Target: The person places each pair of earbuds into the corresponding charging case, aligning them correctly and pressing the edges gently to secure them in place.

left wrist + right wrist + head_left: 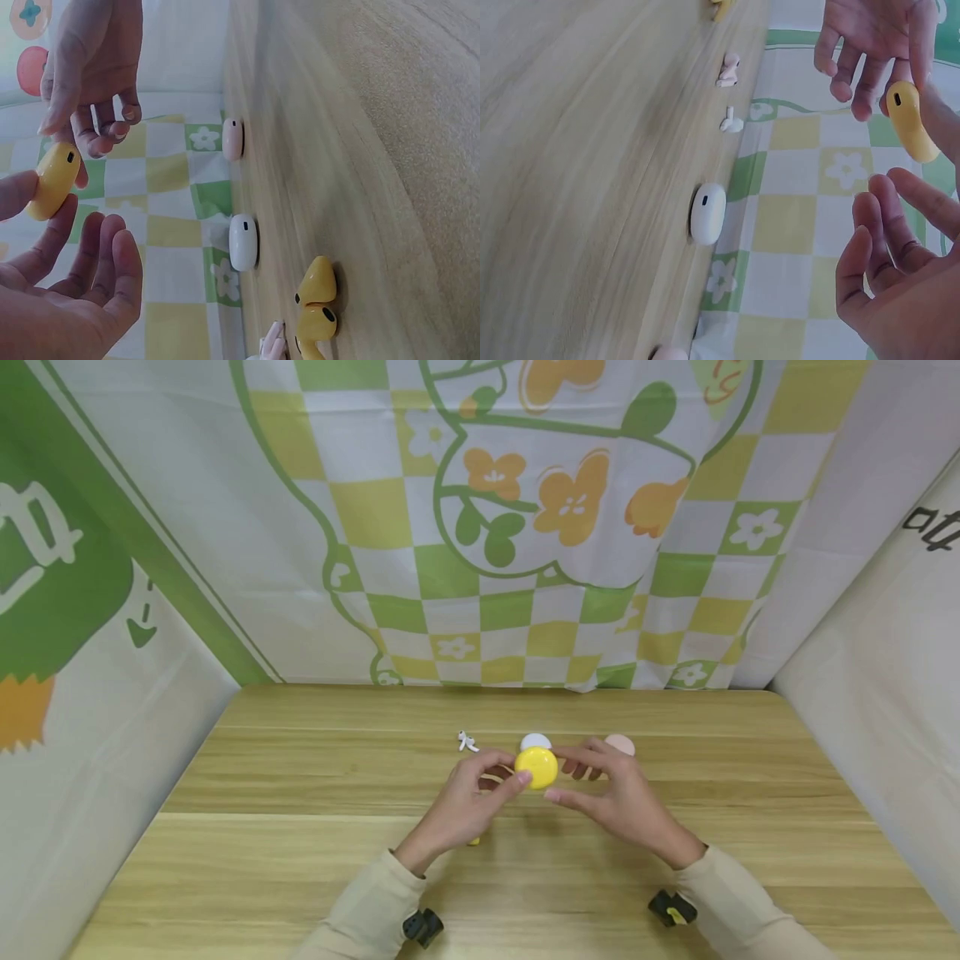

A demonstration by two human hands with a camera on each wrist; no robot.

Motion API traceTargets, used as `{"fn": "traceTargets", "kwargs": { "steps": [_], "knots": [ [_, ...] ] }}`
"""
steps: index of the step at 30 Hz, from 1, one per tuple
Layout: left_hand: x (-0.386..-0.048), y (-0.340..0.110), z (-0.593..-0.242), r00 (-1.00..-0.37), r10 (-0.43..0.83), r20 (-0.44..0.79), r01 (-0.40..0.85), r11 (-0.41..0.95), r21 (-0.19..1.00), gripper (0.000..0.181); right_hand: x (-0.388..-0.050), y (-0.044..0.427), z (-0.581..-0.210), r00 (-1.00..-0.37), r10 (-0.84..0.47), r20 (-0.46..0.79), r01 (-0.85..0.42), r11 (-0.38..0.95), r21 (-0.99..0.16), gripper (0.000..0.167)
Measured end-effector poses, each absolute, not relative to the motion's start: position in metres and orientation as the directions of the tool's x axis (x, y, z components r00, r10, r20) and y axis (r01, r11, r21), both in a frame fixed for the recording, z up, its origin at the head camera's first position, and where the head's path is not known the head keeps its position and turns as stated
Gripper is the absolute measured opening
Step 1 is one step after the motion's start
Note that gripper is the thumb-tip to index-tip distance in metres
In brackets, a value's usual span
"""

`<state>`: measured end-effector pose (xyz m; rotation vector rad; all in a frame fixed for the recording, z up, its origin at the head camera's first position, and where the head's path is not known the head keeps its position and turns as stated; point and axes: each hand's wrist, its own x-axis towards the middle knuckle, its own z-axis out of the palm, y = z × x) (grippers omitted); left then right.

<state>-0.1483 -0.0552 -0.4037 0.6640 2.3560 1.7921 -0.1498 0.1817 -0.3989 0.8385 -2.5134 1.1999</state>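
Yellow Case Up in the Left Hand

The biggest thing is the cloth wall at the back, with green, yellow and white squares and orange flowers. In front of it is the wooden table, with pale and darker stripes.

Two arms in cream sleeves reach in over the table. The left hand pinches the round yellow case with its thumb on one side and a finger on the other. Its other fingers are bent a little and stay off the case. The right hand is just beside the case, with its thumb and first finger spread wide. I cannot tell if it touches the case.

The yellow case is up above the table, between the two hands. It has a small dark slot in its side. A white case sits on the table behind it, near the back edge. A pink case sits to the right of the white one, well apart from it.

The smallest things are the earbuds. The white earbuds lie to the left of the white case. The pink earbuds and the yellow earbuds lie on the table too. In the head view, only a bit of yellow peeks out by the left wrist.
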Motion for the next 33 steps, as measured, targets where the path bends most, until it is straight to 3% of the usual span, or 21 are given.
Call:
{"fn": "traceTargets", "kwargs": {
  "steps": [8,21,33],
  "knots": [
    [-0.1474,-0.0552,-0.4006,-0.898,0.401,0.183,0.284,0.208,0.936,0.027,-0.1492,0.1799,-0.3958,-0.878,-0.356,0.319,-0.456,0.427,-0.781,0.030],
    [-0.1464,-0.0540,-0.3985,-0.890,0.411,0.199,0.302,0.203,0.931,0.027,-0.1498,0.1773,-0.3946,-0.897,-0.348,0.271,-0.398,0.375,-0.837,0.015],
    [-0.1457,-0.0564,-0.3956,-0.880,0.428,0.207,0.320,0.211,0.924,0.029,-0.1484,0.1769,-0.3920,-0.902,-0.346,0.259,-0.378,0.339,-0.862,0.018]
  ]
}}
